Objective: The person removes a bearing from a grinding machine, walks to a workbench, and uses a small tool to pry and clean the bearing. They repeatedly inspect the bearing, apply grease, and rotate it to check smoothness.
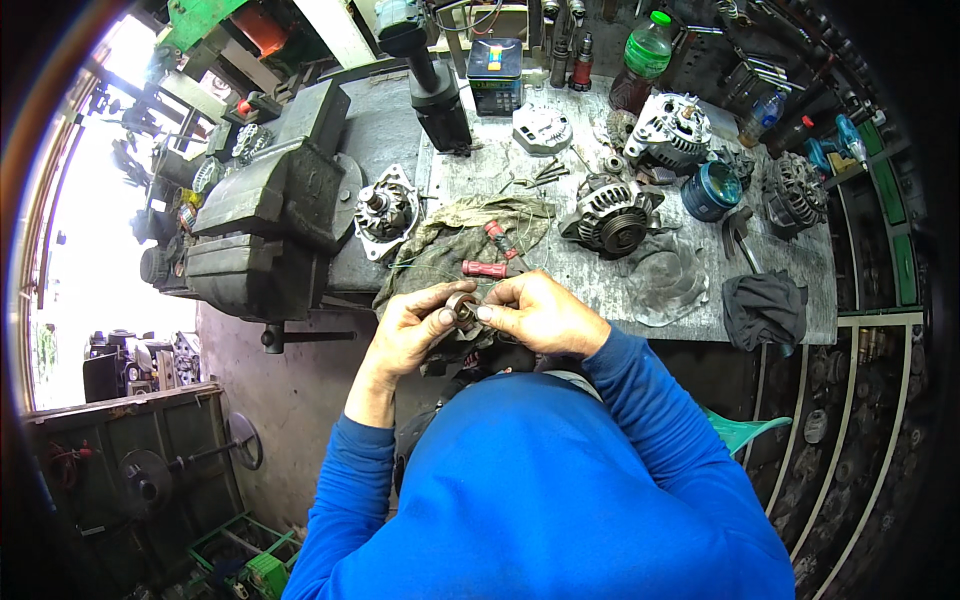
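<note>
At the bench's front edge, my left hand (408,330) is closed on a small metal ring that looks like a bearing (459,300), held between thumb and fingers. My right hand (540,312) pinches at the ring's right side, its thumb and fingertips against it; whether a smaller piece sits in that pinch is too small to tell. Just beyond the hands lies a dirty olive rag (455,225). On it rest a red-handled tool (485,269) and a second red tool (497,235).
A black bench vise (260,215) stands left, beside an alternator rotor housing (385,212). Right of the rag are an alternator (610,215), another alternator (672,130), a blue tub (710,190), a hammer (742,240) and a dark cloth (765,310). A cordless impact tool (437,110) stands behind.
</note>
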{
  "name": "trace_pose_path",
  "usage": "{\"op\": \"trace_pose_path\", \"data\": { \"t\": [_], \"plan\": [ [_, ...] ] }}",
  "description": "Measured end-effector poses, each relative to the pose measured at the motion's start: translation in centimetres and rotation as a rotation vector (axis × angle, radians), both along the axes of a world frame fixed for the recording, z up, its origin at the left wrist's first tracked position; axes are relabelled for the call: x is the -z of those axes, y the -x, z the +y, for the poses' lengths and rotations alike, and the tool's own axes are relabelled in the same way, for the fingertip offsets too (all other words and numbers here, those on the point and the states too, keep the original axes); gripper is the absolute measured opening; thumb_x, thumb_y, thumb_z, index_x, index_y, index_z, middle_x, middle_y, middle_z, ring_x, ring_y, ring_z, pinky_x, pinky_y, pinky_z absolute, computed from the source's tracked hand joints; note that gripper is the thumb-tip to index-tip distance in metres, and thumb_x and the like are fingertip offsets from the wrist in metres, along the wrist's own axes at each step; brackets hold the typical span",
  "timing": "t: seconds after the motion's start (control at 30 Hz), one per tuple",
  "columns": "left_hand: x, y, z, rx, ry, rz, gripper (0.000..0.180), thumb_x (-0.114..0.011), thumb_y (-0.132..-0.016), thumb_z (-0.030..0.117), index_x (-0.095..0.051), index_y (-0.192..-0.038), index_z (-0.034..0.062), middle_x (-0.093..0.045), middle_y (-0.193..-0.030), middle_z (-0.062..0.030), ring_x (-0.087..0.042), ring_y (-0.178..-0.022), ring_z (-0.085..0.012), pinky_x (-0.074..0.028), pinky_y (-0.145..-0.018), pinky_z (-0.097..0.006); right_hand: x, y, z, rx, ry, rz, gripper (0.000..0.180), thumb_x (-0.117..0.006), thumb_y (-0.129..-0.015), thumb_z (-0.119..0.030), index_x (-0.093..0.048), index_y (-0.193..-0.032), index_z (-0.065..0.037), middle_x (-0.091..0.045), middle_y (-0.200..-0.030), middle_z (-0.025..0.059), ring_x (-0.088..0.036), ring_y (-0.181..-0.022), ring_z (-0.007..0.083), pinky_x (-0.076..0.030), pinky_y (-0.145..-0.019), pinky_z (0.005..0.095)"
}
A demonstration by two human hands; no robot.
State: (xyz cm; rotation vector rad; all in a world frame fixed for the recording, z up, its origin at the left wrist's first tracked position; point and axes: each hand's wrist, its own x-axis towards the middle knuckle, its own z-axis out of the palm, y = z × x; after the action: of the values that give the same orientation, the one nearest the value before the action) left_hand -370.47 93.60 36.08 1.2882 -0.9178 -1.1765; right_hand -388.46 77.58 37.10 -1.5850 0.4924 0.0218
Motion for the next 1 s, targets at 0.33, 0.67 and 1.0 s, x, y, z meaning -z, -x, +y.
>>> {"op": "trace_pose_path", "data": {
  "t": [0.33,0.67,1.0],
  "plan": [
    [1.3,0.3,-1.0,-0.130,0.056,0.166,0.057,-0.077,-0.093,0.034,-0.063,-0.131,-0.0056,-0.073,-0.111,-0.0097,-0.070,-0.095,-0.0159,-0.057,-0.088,-0.031,-0.3,-0.7,2.9,0.333,0.381,-0.223,0.022,-0.070,-0.097,-0.019,-0.070,-0.094,0.003,-0.066,-0.073,0.0093,-0.056,-0.066,0.0111,-0.047,-0.059,0.0322],
    [0.2,-0.5,-0.7,-0.044,0.029,0.010,0.056,-0.079,-0.091,0.033,-0.064,-0.130,-0.0051,-0.072,-0.116,-0.0124,-0.070,-0.101,-0.0180,-0.057,-0.093,-0.034,-0.1,-0.6,0.7,0.104,0.208,-0.160,0.024,-0.071,-0.094,-0.020,-0.071,-0.089,0.003,-0.069,-0.078,0.0166,-0.070,-0.075,0.0234,-0.052,-0.066,0.0394],
    [1.6,0.9,-1.4,-0.157,0.143,0.279,0.055,-0.076,-0.094,0.030,-0.060,-0.131,-0.0077,-0.070,-0.119,-0.0147,-0.072,-0.102,-0.0217,-0.060,-0.089,-0.035,-0.4,-0.6,2.6,0.398,0.422,-0.326,0.018,-0.072,-0.092,-0.015,-0.071,-0.092,0.003,-0.073,-0.088,0.0187,-0.070,-0.078,0.0343,-0.054,-0.070,0.0416]
  ]
}}
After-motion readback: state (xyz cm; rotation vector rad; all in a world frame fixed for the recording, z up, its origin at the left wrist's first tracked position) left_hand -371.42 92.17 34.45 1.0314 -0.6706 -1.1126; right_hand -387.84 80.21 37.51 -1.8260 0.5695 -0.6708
